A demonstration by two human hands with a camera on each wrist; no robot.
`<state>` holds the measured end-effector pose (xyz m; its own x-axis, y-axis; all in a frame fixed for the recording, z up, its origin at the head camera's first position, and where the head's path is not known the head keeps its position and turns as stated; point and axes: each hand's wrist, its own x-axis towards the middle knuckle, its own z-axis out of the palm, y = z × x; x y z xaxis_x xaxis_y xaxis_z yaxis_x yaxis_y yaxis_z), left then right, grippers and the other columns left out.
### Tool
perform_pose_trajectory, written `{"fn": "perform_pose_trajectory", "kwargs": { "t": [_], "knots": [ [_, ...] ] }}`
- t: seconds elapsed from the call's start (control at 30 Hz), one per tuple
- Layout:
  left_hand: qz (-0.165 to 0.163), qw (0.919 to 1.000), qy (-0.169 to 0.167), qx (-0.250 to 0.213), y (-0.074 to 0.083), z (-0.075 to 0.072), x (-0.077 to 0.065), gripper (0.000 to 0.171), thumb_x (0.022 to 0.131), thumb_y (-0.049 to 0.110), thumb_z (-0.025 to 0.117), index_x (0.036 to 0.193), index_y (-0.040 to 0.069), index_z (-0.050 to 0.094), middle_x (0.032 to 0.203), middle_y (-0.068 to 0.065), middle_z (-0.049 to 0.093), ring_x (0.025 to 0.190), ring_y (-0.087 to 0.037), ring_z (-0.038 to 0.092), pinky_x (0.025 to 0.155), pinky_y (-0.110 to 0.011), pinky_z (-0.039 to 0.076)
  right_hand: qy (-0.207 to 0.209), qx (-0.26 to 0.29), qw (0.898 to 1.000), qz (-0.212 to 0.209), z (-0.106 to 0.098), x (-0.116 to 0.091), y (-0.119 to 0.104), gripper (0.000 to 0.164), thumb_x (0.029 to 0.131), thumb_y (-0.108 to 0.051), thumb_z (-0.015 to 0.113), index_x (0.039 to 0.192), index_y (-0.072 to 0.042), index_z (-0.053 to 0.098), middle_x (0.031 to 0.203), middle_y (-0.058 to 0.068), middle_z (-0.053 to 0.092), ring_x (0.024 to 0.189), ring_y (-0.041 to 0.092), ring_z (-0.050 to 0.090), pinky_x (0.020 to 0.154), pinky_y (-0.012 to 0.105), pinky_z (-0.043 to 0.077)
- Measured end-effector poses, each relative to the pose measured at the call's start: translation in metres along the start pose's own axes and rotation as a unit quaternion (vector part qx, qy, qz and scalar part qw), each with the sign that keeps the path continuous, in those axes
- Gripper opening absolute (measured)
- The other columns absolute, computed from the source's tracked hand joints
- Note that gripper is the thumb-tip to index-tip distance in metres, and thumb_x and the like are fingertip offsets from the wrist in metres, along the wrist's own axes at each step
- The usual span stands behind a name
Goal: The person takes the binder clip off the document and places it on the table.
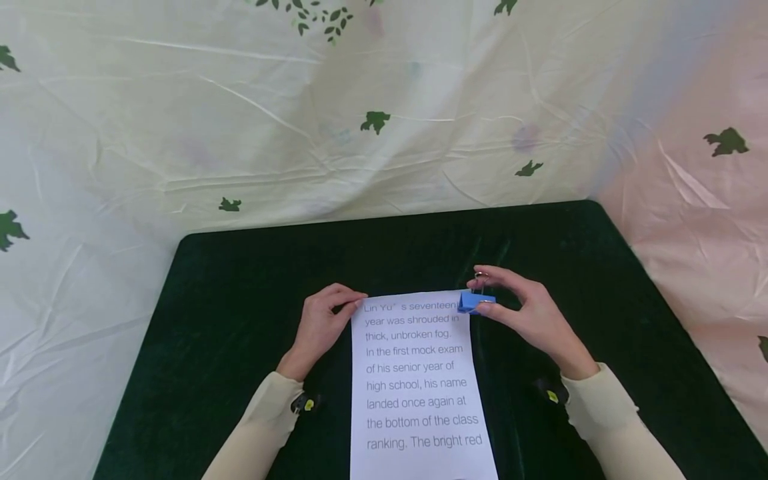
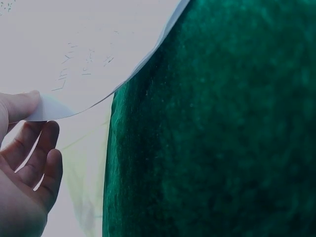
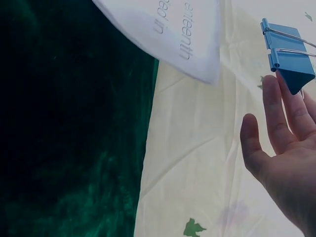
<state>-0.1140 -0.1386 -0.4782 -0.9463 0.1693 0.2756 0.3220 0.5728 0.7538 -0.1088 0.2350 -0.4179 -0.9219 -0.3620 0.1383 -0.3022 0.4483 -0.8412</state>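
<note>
A white sheet of paper (image 1: 420, 393) with large printed English text lies lengthwise before me. At its upper left corner my left hand (image 1: 321, 327) pinches the edge between thumb and index finger. In the left wrist view the thumb lies on top of the paper (image 2: 113, 44), and the sheet's edge curves up off the cloth. My right hand (image 1: 537, 317) holds a blue binder clip (image 1: 471, 302) by its wire handles, thumb on one and fingers at the other. The clip overlaps the upper right corner in the head view; in the right wrist view the clip (image 3: 290, 47) is apart from the paper (image 3: 197, 54).
A dark green velvety cloth (image 1: 240, 280) covers the table. Behind and beside it hangs a pale curtain (image 1: 420, 167) with green leaf shapes. Small dark devices with yellow marks (image 1: 309, 405) sit at both wrists.
</note>
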Motion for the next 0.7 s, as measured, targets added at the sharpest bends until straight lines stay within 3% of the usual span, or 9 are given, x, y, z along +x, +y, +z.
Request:
{"fn": "perform_pose_trajectory", "kwargs": {
  "t": [0.27, 0.5, 0.7],
  "knots": [
    [-0.006, 1.0000, 0.000, -0.005, -0.001, 0.000, 0.000, 0.016, 0.097, 0.008, 0.074, 0.110, 0.014, 0.081, 0.104, 0.004, 0.072, 0.090, -0.010, 0.065, 0.076, -0.030, 0.055, -0.011, -0.011, 1.000, 0.022, -0.009, -0.007, 0.006, 0.056, 0.100, -0.019, 0.070, 0.152, -0.019, 0.051, 0.134, 0.007, 0.068, 0.131, 0.032, 0.055, 0.110, 0.072, 0.030],
    [-0.010, 0.9999, -0.001, -0.002, -0.003, 0.000, 0.001, 0.016, 0.097, 0.008, 0.074, 0.110, 0.014, 0.081, 0.105, 0.004, 0.072, 0.090, -0.010, 0.065, 0.076, -0.031, 0.055, -0.024, -0.009, 0.999, 0.040, -0.013, -0.009, 0.013, 0.057, 0.102, -0.022, 0.068, 0.155, -0.021, 0.047, 0.137, 0.005, 0.066, 0.130, 0.029, 0.055, 0.110, 0.070, 0.033],
    [-0.016, 0.9999, -0.005, -0.002, -0.004, -0.001, 0.002, 0.016, 0.097, 0.009, 0.074, 0.111, 0.014, 0.081, 0.105, 0.004, 0.072, 0.091, -0.010, 0.065, 0.077, -0.032, 0.055, -0.046, -0.001, 0.997, 0.054, -0.014, -0.010, 0.022, 0.053, 0.103, -0.023, 0.067, 0.152, -0.016, 0.049, 0.138, 0.005, 0.066, 0.131, 0.031, 0.055, 0.104, 0.066, 0.041]
  ]
}}
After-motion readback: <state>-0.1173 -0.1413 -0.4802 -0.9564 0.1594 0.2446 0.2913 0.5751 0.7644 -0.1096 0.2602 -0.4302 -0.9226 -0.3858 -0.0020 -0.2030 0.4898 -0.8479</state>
